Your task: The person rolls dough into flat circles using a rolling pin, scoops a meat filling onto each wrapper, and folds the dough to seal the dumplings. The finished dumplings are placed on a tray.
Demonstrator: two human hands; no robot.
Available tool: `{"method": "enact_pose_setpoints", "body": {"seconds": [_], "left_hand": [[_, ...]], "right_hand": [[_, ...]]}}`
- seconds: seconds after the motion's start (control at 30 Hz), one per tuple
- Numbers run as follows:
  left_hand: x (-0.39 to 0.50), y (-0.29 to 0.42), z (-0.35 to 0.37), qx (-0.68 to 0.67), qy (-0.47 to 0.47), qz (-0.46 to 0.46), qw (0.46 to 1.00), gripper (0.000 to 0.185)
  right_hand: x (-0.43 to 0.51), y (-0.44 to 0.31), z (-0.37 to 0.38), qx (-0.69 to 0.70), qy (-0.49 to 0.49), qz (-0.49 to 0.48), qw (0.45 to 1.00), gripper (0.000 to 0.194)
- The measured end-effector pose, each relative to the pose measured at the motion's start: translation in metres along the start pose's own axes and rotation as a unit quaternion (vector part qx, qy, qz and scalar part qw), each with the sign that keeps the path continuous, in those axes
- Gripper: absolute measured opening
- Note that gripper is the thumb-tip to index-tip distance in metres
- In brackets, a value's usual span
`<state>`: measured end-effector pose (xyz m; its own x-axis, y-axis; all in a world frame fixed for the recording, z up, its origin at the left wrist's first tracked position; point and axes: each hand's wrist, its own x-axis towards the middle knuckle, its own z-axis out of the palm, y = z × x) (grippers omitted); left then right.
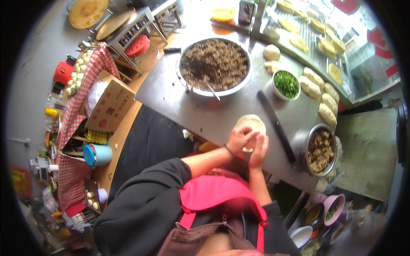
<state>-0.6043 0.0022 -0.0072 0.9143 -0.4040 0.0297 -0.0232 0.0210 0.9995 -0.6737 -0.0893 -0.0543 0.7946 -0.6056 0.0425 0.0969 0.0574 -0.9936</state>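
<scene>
A flattened round of pale dough (250, 122) lies on the steel table near its front edge. My left hand (239, 139) and my right hand (259, 148) are at its near side, close together, with fingers bent over the dough's near edge. Beyond them stands a large metal bowl of brown minced filling (214, 64), with a utensil (214, 92) leaning on its near rim. To the right of the dough lies a long dark bar (276, 126). A white bowl of chopped green onion (286, 84) stands past the bar's far end.
Several dough pieces (312, 86) line the table's right side. A steel bowl of crumbly brown filling (320, 150) stands at the right corner. Flatbreads (326, 46) lie behind glass at the back right. At left are a cardboard box (110, 105), a blue bucket (99, 155) and a red stool (137, 45).
</scene>
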Motion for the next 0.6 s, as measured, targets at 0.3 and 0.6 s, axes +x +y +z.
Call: {"method": "enact_pose_setpoints", "body": {"seconds": [0.3,0.6], "left_hand": [[-0.004,0.003,-0.013,-0.056,-0.024,-0.097,0.993,0.010],[0.002,0.010,-0.036,-0.228,-0.114,-0.358,0.898,0.029]], "right_hand": [[-0.006,-0.055,0.013,0.089,-0.041,0.170,0.981,0.028],[-0.011,-0.067,0.014,0.178,0.017,0.143,0.974,0.016]]}}
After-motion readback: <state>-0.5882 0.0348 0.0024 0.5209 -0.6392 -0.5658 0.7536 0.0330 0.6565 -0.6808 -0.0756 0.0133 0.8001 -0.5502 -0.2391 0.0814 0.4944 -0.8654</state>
